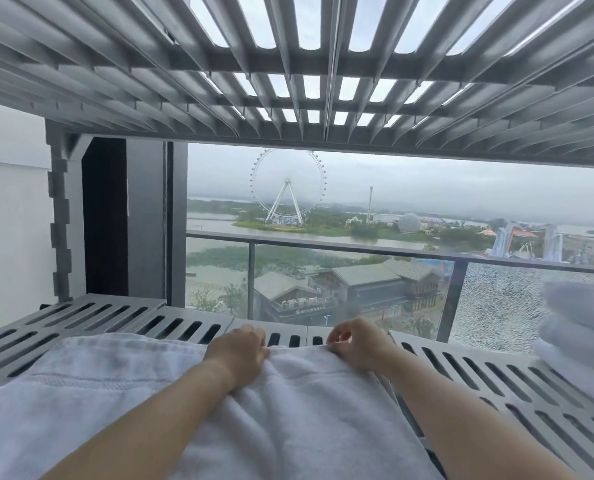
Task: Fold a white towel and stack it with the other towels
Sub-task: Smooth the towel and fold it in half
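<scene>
A white towel (122, 393) lies spread across the grey slatted shelf (496, 379), reaching from the near left to the middle. My left hand (238, 351) pinches the towel's far edge near its middle. My right hand (354, 342) pinches the same far edge at its right corner. Both forearms stretch over the cloth. A stack of folded white towels (581, 323) stands on the shelf at the far right, partly cut off by the frame.
A second slatted grey shelf (288, 64) hangs low overhead. A grey shelf post (61, 216) stands at the back left. Behind the shelf is a window with a glass balcony railing (357, 251).
</scene>
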`<state>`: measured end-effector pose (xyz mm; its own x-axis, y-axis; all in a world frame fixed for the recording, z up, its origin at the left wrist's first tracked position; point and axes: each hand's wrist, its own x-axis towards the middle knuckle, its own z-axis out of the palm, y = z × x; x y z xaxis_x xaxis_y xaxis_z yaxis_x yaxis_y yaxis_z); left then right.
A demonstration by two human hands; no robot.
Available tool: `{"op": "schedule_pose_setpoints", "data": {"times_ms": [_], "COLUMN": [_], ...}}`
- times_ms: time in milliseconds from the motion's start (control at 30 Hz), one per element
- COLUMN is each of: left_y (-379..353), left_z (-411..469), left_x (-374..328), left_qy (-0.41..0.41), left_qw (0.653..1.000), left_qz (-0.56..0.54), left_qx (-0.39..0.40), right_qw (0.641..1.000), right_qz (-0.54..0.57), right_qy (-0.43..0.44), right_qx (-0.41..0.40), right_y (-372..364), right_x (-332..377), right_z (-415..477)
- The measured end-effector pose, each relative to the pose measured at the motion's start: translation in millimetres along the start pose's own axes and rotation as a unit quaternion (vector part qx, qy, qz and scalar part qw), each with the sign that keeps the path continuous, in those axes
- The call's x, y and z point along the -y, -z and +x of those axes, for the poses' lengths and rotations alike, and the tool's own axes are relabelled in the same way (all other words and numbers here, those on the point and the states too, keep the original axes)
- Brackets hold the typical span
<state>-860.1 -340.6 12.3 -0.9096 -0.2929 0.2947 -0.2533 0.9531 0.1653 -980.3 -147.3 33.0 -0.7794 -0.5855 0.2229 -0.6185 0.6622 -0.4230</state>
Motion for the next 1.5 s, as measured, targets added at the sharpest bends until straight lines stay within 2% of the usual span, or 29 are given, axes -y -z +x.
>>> {"op": "schedule_pose_setpoints", "data": {"times_ms": [167,300,433,700,1033,1133,1267,1400,1500], "left_y": [-5.4,-3.7,-2.2,-6.7,-15.1,-14.6,-14.4,-13.7,-10.9], "left_z": [2.3,5.5,9.6,8.4,3.4,2.0,1.6,4.7,10.0], "left_x": [6.7,9.6,6.9,-1.0,8.4,11.0,10.4,10.8,7.1], "left_qy": [-0.011,0.003,0.009,0.046,0.035,0.035,0.056,0.090,0.045], "left_qw": [0.998,0.991,0.993,0.993,0.985,0.979,0.981,0.994,0.999], "left_qz": [-0.061,-0.132,-0.115,-0.072,-0.164,-0.195,-0.164,-0.042,-0.008], "left_qx": [-0.032,-0.021,-0.018,-0.085,-0.042,-0.055,-0.084,-0.045,-0.018], "right_qw": [1.000,1.000,1.000,0.998,0.999,0.998,0.994,0.990,0.986], "right_qz": [0.016,0.020,0.010,0.030,-0.019,-0.048,-0.101,-0.132,-0.164], "right_qy": [-0.011,-0.015,-0.023,0.001,0.007,0.010,0.025,0.032,0.033], "right_qx": [0.017,0.015,0.007,-0.059,-0.046,-0.038,-0.035,-0.040,-0.026], "right_y": [4.2,6.1,8.4,-5.1,-8.4,-9.0,-8.2,-7.1,-3.7], "right_x": [-6.0,-7.6,-13.3,-20.0,-19.6,-17.9,-14.1,-10.5,-10.0], "right_z": [6.2,9.5,12.3,8.3,7.5,8.5,8.8,7.8,8.0]}}
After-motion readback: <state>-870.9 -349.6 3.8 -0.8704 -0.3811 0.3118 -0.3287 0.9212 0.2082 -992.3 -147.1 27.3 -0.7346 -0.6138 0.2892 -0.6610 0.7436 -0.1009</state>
